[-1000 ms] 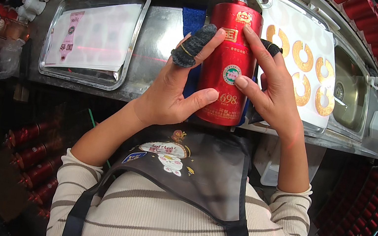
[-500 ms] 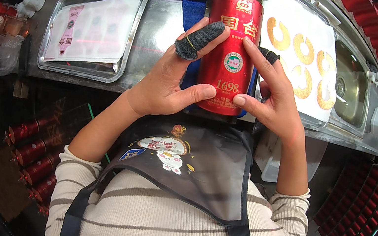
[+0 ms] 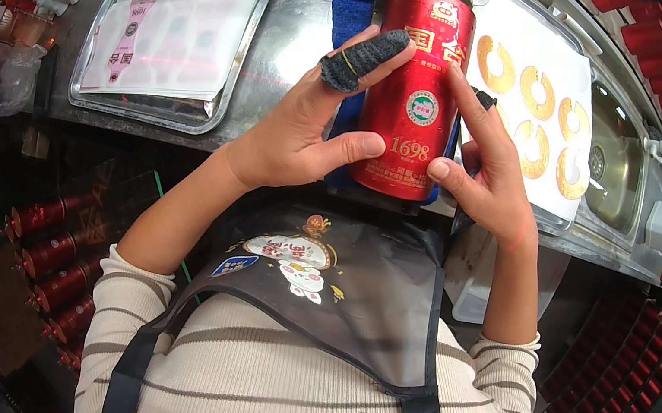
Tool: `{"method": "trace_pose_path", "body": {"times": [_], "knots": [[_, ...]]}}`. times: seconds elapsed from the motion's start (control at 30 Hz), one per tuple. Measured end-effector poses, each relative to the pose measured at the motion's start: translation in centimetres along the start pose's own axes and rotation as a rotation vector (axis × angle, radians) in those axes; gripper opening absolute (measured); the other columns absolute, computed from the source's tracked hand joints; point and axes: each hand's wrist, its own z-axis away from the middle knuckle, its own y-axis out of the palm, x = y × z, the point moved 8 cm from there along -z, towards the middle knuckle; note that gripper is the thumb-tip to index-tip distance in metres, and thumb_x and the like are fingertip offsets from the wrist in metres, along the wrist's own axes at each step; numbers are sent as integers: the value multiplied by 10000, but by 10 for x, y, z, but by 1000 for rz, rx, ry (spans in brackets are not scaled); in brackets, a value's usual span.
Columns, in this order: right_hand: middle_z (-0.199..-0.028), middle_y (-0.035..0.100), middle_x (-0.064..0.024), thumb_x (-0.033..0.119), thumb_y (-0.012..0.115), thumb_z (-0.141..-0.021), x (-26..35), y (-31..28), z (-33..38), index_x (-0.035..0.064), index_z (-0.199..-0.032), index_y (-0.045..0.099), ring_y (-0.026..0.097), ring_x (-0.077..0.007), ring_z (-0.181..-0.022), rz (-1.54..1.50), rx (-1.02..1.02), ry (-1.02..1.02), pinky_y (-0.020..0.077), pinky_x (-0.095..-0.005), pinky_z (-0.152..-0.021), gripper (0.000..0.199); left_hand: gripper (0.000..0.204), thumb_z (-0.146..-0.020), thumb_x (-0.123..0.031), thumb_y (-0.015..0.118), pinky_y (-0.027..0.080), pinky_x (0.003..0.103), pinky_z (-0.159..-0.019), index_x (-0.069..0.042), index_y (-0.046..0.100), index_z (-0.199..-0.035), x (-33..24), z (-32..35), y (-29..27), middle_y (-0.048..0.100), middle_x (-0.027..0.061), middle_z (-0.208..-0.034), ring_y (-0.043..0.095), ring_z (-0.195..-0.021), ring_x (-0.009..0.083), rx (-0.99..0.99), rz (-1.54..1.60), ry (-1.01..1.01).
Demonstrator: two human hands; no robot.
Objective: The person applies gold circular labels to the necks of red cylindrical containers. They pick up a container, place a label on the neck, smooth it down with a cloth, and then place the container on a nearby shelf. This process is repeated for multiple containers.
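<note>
Hands grip a red bottle from both sides at the upper centre of the frame.

Left hand (image 3: pixel 299 136) is curled on the red bottle (image 3: pixel 413 98), thumb pressed against its lower left side and a dark finger cot (image 3: pixel 362 57) on the index finger lying across its upper left; right hand (image 3: pixel 488 185) clasps the opposite side, thumb near the base and fingers reaching up its right edge. Bottle lies lengthwise on a blue cloth (image 3: pixel 351 22) on the steel tabletop (image 3: pixel 288 42), cap toward the top of the frame. Right of it, a metal tray (image 3: pixel 560 223) holds a white sheet with 5 gold rings (image 3: pixel 538 97); at upper left another tray (image 3: pixel 156 109) holds label sheets. Far right sits a steel sink (image 3: pixel 610 161). Red bottles (image 3: pixel 51 256) are stacked at lower left.
</note>
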Motion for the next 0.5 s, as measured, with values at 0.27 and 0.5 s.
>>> {"method": "trace_pose_path", "body": {"times": [0.27, 0.5], "knots": [[-921, 559, -69, 423, 779, -826, 3, -1, -4, 241, -1551, 455, 410, -188, -773, 86, 44, -16, 391, -301, -695, 815, 795, -897, -344, 749, 230, 470, -1218, -69, 396, -1554, -3, 1, 3, 303, 283, -1596, 283, -1497, 413, -4, -66, 27], [-918, 435, -8, 435, 799, -802, -1, 0, -5, 210, -1580, 405, 335, -88, -679, 21, 42, -44, 318, -242, -577, 901, 838, -875, -269, 775, 198, 465, -1238, -32, 351, -1557, -9, -4, 1, 410, 166, -1582, 233, -1535, 359, 33, -44, 32]]}}
